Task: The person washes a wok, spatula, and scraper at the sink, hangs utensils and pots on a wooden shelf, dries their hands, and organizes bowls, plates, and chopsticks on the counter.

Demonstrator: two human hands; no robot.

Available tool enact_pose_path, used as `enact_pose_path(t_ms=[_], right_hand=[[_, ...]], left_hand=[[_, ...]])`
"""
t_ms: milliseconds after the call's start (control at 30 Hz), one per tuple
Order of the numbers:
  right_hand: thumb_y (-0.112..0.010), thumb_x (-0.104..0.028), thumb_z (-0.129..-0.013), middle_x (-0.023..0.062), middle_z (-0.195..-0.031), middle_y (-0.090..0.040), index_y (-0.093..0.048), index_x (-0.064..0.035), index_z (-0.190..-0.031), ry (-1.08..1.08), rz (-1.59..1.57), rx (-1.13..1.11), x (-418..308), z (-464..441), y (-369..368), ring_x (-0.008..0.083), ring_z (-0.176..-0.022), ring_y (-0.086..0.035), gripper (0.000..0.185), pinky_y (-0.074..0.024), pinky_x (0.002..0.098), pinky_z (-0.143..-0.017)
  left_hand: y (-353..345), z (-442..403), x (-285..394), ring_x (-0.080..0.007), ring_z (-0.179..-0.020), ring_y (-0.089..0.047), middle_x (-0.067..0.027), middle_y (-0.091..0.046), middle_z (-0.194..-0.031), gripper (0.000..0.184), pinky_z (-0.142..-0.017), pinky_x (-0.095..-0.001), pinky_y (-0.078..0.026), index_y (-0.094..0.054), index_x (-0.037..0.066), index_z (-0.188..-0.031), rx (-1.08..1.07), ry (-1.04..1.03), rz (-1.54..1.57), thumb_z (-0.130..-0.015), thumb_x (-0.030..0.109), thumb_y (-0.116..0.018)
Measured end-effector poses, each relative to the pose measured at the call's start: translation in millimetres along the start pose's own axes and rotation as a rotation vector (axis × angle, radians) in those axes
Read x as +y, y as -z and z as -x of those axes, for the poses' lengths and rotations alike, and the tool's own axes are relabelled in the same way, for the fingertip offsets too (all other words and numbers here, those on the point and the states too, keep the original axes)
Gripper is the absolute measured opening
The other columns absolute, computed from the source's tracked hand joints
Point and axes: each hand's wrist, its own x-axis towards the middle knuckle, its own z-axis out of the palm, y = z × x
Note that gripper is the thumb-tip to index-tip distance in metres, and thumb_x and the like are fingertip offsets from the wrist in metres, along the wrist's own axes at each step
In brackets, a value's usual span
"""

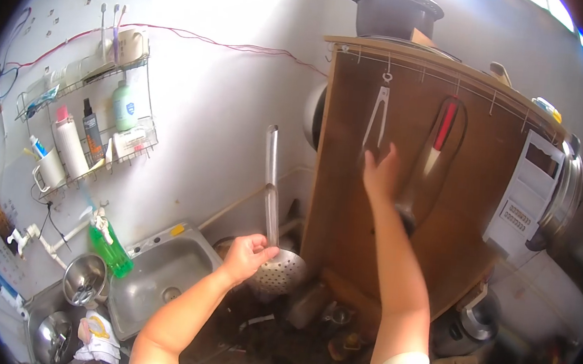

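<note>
My left hand is closed on a metal skimmer, gripping it where the handle meets the perforated bowl. Its long handle points upward and the bowl hangs below my fingers. Raised in front of the brown board, my right hand has its thumb and finger apart. Just above it, metal tongs hang from a hook on the rail; whether my fingertips touch their lower ends is unclear. To the right of that hand hangs a utensil with a red handle.
A dark pot stands on top of the cabinet. A white grater hangs at its right. On the left are a sink, a green bottle and a wire shelf with toiletries. Dark clutter covers the floor.
</note>
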Motion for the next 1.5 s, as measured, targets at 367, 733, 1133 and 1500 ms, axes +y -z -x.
enact_pose_path(t_ms=[367,733,1133,1500], right_hand=[[-0.049,0.003,-0.075,0.0148,-0.094,-0.062,-0.049,0.0014,-0.115,-0.231,-0.37,-0.51,-5.5,-2.1,13.7,0.0242,-0.085,-0.06,0.039,-0.0449,0.0319,-0.076],[-0.052,0.006,-0.076,0.0119,-0.083,-0.063,-0.054,0.0026,-0.095,-0.275,-0.502,-0.309,1.8,5.7,15.5,0.0186,-0.076,-0.062,0.019,-0.0464,0.03,-0.066],[-0.04,0.0,-0.089,0.0113,-0.083,-0.056,-0.046,-0.0017,-0.108,0.019,-0.661,-0.404,-113.7,87.6,55.2,0.0198,-0.075,-0.056,0.02,-0.0437,0.0275,-0.069],[-0.046,-0.013,-0.092,0.0027,-0.071,-0.049,-0.05,-0.0028,-0.088,0.059,-1.056,-1.507,-266.5,290.7,56.7,0.0107,-0.066,-0.044,0.012,-0.0397,0.0234,-0.063]], left_hand=[[32.1,42.9,-17.2,-0.0054,-0.064,-0.052,-0.001,-0.06,-0.073,0.015,-0.058,-0.0201,-0.041,-0.059,0.001,-0.081,0.074,0.123,0.095,-0.082,0.015,-0.064],[30.9,58.3,-30.0,-0.0058,-0.064,-0.052,-0.0006,-0.06,-0.072,0.014,-0.06,-0.0204,-0.042,-0.059,0.001,-0.08,0.06,0.15,0.137,-0.082,0.013,-0.065],[59.9,122.1,-8.7,-0.0059,-0.063,-0.052,-0.001,-0.059,-0.07,0.015,-0.057,-0.021,-0.042,-0.059,0.001,-0.079,0.185,0.159,0.108,-0.081,0.014,-0.066],[184.8,329.6,30.9,-0.0073,-0.076,-0.056,-0.0019,-0.06,-0.082,0.014,-0.068,-0.0227,-0.045,-0.058,0.001,-0.09,0.436,0.142,-0.07,-0.082,0.011,-0.064]])
